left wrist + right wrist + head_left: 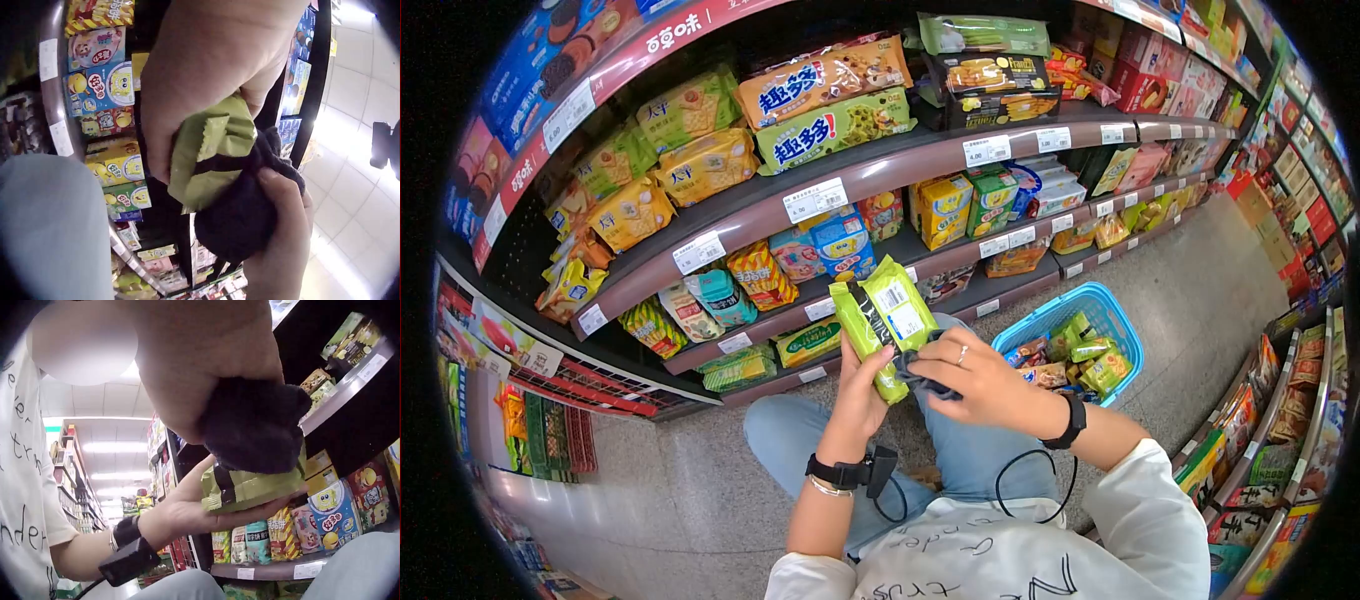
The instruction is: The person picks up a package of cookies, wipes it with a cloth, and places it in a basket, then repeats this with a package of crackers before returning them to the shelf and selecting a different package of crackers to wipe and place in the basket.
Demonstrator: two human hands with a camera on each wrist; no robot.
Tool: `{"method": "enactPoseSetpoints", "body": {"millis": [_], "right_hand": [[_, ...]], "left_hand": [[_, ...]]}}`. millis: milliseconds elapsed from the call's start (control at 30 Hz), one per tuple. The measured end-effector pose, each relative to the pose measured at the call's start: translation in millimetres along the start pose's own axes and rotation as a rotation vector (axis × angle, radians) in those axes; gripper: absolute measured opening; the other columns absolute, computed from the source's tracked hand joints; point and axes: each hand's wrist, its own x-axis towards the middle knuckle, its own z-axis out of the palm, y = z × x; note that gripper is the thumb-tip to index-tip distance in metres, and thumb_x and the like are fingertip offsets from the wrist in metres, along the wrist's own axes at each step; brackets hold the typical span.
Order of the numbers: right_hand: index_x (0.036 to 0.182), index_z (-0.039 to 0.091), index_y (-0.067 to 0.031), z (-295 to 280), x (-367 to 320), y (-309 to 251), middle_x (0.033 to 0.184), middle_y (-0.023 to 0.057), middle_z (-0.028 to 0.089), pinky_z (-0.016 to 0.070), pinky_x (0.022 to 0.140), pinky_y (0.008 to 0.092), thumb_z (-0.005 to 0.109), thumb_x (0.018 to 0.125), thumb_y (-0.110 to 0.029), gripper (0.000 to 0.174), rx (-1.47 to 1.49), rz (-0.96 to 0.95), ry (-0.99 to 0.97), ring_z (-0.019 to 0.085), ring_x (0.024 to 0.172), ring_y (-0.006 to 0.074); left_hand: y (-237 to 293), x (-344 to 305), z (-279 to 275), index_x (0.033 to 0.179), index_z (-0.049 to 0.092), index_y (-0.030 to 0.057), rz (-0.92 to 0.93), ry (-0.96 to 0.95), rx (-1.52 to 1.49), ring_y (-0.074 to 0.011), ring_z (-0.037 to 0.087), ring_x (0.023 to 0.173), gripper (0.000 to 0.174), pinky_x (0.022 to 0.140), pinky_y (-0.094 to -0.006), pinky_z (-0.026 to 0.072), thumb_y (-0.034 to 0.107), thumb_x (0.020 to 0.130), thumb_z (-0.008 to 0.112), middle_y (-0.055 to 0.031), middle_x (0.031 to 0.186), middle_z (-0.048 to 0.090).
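Observation:
My left hand (861, 385) grips a green snack packet (887, 305) with a black band and a white label on the side facing up. In the left wrist view the crimped end of the packet (215, 134) sticks out below the left palm. A bunched dark cloth (933, 372) is held in my right hand (980, 375), fingers curled round it, and it lies against the packet's right side. In the right wrist view the dark cloth (253, 425) covers part of the packet (256, 487), while the left hand (178, 503) supports it from below.
Curved shelves (880, 165) of packaged biscuits stand right in front. On the floor to the right is a blue basket (1122, 325) holding several snack packets. More shelving (1260, 450) rises at the far right. Bent knees (785, 440) lie under the hands.

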Motion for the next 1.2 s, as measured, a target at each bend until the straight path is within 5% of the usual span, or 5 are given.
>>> {"method": "enactPoseSetpoints", "body": {"millis": [133,267,733,900,1200], "right_hand": [[0.105,0.064,-0.0049,-15.8,8.4,8.4,0.104,0.0115,0.062,0.0499,0.081,0.0401,0.075,0.065,-0.005,0.042,0.000,0.081,0.120,0.060,0.091,0.0312],[0.104,0.066,-0.0055,-11.9,9.2,-0.2,0.104,0.0114,0.064,0.0500,0.084,0.0404,0.072,0.066,-0.002,0.039,0.169,0.152,0.140,0.061,0.093,0.0307],[0.108,0.060,-0.0044,-10.8,48.7,16.2,0.108,0.0097,0.059,0.0498,0.081,0.0386,0.077,0.060,-0.009,0.051,-0.220,-0.088,0.159,0.056,0.093,0.0301],[0.107,0.061,-0.0052,9.4,15.7,-15.0,0.108,0.0081,0.059,0.0499,0.080,0.0376,0.078,0.058,-0.014,0.053,-0.099,-0.157,-0.043,0.055,0.093,0.0285],[0.103,0.062,-0.0046,-23.4,55.3,-0.4,0.106,0.0097,0.060,0.0502,0.078,0.0389,0.075,0.062,-0.007,0.044,-0.271,-0.065,0.147,0.056,0.092,0.0310]], "left_hand": [[-5.2,1.3,-16.6,0.146,0.031,0.0146,-0.129,-0.266,-0.253,-0.0249,0.049,0.126,0.056,0.105,-0.0440,0.0404,0.044,0.100,0.043,-0.0071,0.140,0.047],[-9.0,2.6,-8.0,0.141,0.040,0.0083,-0.021,-0.093,-0.287,-0.0292,0.053,0.121,0.071,0.103,-0.0441,0.0432,0.062,0.096,0.034,-0.0138,0.135,0.053],[-4.2,-8.5,9.0,0.143,0.036,0.0103,-0.204,-0.166,-0.052,-0.0228,0.052,0.124,0.064,0.102,-0.0405,0.0448,0.057,0.100,0.025,-0.0101,0.137,0.049],[4.7,-5.2,2.6,0.138,0.044,0.0075,-0.207,-0.175,-0.103,-0.0234,0.059,0.114,0.086,0.096,-0.0387,0.0488,0.074,0.091,0.015,-0.0112,0.127,0.057],[-15.7,-3.7,3.2,0.146,0.031,0.0113,-0.008,-0.172,-0.001,-0.0190,0.045,0.128,0.060,0.106,-0.0386,0.0384,0.046,0.099,0.046,-0.0041,0.139,0.046]]}}
